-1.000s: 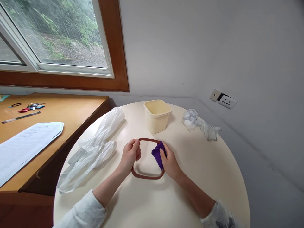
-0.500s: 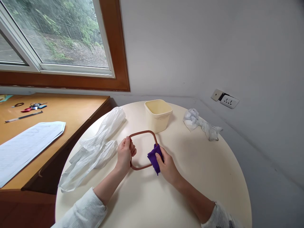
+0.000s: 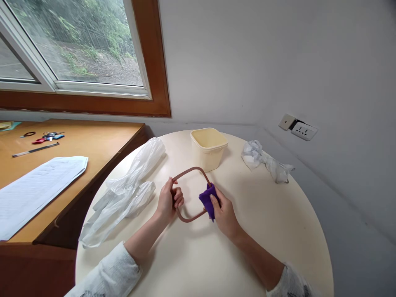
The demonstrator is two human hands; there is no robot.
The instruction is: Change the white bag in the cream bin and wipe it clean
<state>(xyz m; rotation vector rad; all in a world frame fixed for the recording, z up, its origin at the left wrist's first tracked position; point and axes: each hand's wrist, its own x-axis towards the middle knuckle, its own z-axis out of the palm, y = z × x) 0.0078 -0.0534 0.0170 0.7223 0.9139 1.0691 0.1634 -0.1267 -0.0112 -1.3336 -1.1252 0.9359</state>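
Clock directions: twelve o'clock lies away from the wearer.

1. Bag, translucent white thin plastic, long and rumpled. Lies on the round off-white tabletop [image 3: 198,260], from nine towards eleven o'clock.
2. Left hand [image 3: 168,201]. Fingers curled round the nine o'clock side of item 3, gripping it.
3. Ring, brown, rounded-square, slender, probably plastic. Held between the two hands near the middle, apparently raised above the tabletop, its plane tilted. Handling, judged: light; springy, liable to flex or twist if squeezed; smooth, hence a little slippery; not notably fragile. Best hold: opposite straight sides, nine and three o'clock, without pinching inwards.
4. Tub, pale yellow, squarish, open-topped, plastic. Stands upright at twelve o'clock, beyond the ring.
5. Cloth, purple, small, folded. Lies against the ring's three o'clock side. Handling, judged: soft, limp, nearly weightless; best pinched with the frame inside the fold.
6. Right hand [image 3: 227,212]. Thumb in front, fingers partly hidden behind, gripping cloth and ring together.
7. Bag, whitish crumpled plastic, bunched. Lies near the edge, about two o'clock.
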